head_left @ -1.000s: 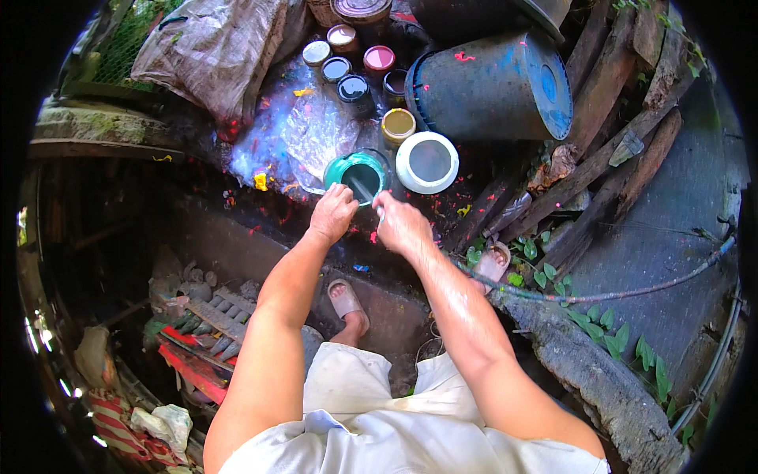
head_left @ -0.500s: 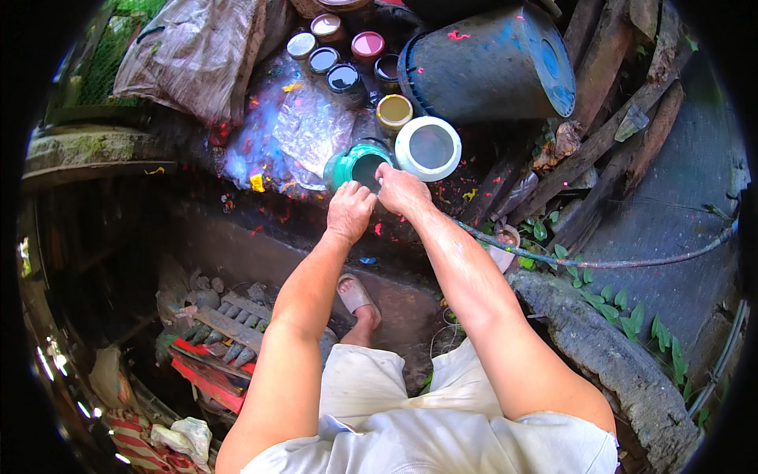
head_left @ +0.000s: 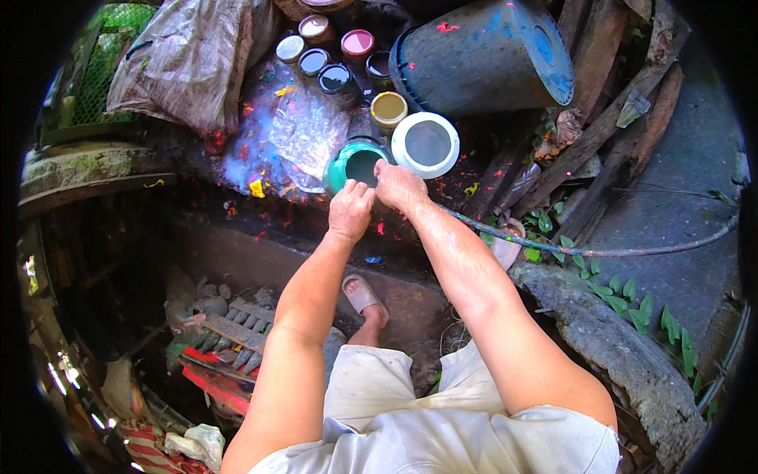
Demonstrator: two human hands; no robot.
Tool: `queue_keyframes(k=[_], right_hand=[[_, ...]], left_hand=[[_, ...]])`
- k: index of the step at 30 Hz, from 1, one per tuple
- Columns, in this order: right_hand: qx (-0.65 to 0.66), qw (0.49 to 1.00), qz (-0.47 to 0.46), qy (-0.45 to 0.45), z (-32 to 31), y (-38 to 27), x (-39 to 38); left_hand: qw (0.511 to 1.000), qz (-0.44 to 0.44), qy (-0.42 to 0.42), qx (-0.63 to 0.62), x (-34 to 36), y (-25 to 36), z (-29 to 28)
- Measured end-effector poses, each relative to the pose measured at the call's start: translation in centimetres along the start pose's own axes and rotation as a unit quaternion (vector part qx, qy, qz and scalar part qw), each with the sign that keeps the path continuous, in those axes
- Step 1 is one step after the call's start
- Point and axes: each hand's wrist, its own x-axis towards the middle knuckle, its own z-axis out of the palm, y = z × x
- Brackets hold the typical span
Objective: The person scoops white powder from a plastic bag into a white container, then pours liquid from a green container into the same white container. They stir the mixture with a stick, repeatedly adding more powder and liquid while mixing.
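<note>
Both hands at green paint can point(head_left: 355, 162) rim, 6 o'clock side. Left hand point(head_left: 350, 209) fisted, right hand point(head_left: 399, 186) pinching rim; contents unclear.

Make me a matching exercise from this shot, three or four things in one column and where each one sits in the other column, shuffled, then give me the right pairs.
Things
1. green paint can
2. white-rimmed can
3. blue barrel
4. sandal

Places
A. lying on its side at the top
B. on the foot, between the forearms
C. under both hands, the left hand and the right hand
D. just right of the green can

Pairs: 1-C, 2-D, 3-A, 4-B
</note>
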Motion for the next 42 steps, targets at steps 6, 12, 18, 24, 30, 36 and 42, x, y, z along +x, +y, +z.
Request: queue_keyframes(k=[6,12,18,24,30,36,42], right_hand=[[0.011,0.999,-0.026,0.028,-0.1,-0.3,0.6],[0.010,0.998,-0.067,0.005,0.1,-0.4,0.7],[0.001,0.998,-0.065,-0.026,1.1,-0.4,-0.2],[-0.006,0.998,-0.048,-0.031,1.8,1.9,-1.4],[-0.038,0.997,-0.042,-0.044,2.1,0.9,-2.4],[-0.047,0.997,-0.014,-0.057,2.6,4.2,-4.1],[-0.039,0.998,-0.002,-0.051,3.1,8.3,-4.9]], left_hand=[[0.998,-0.050,0.023,-0.010,-0.1,-0.5,1.0],[0.992,-0.127,0.025,-0.007,0.1,0.1,1.8],[0.966,-0.221,0.068,-0.114,-2.3,2.3,3.8],[0.948,-0.283,0.133,-0.068,-2.1,2.8,2.3],[0.737,-0.554,-0.001,-0.386,-2.3,-5.2,4.3],[0.837,-0.491,-0.133,-0.201,-1.7,-5.2,4.3],[0.832,-0.526,-0.130,-0.122,0.3,-0.8,5.1]])
